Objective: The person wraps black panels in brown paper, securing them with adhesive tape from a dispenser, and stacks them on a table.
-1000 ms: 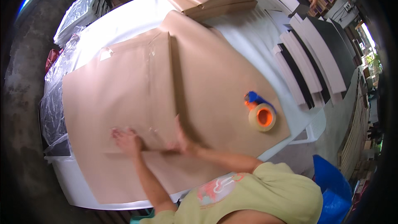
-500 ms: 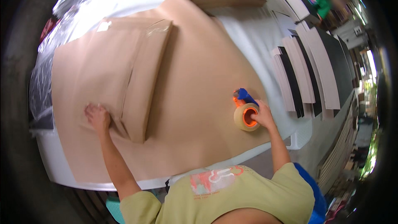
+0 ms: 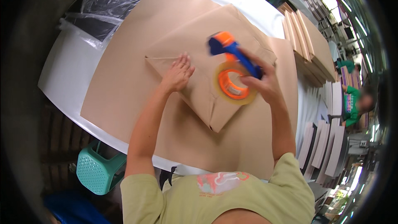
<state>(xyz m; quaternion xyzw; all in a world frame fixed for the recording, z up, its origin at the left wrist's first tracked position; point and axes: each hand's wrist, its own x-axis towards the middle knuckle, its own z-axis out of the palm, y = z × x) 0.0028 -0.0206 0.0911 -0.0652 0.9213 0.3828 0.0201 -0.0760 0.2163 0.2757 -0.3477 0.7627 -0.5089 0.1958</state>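
A flat parcel [image 3: 203,43] wrapped in brown kraft paper lies on a large sheet of the same brown paper [image 3: 120,87], turned so one corner points toward me. My left hand [image 3: 178,74] rests on its near left part, fingers stretched out and laid flat on the paper. Over the parcel's right part, my right hand [image 3: 267,81] grips a blue and orange tape dispenser [image 3: 245,60], its fingers round the blue handle. The dispenser carries a roll of clear tape [image 3: 218,92] and is a little blurred.
Clear plastic film [image 3: 114,4] lies at the far left of the white table [image 3: 68,64]. Wrapped brown parcels [image 3: 315,37] are piled at the right, with stacks of white and black boards [image 3: 327,151] nearer. A green stool [image 3: 97,168] stands below the table. A person in green [image 3: 352,103] is beyond.
My right hand has lifted the tape dispenser off the paper sheet and brought it over the parcel. The parcel appears turned and farther right in view. My left hand still lies on it.
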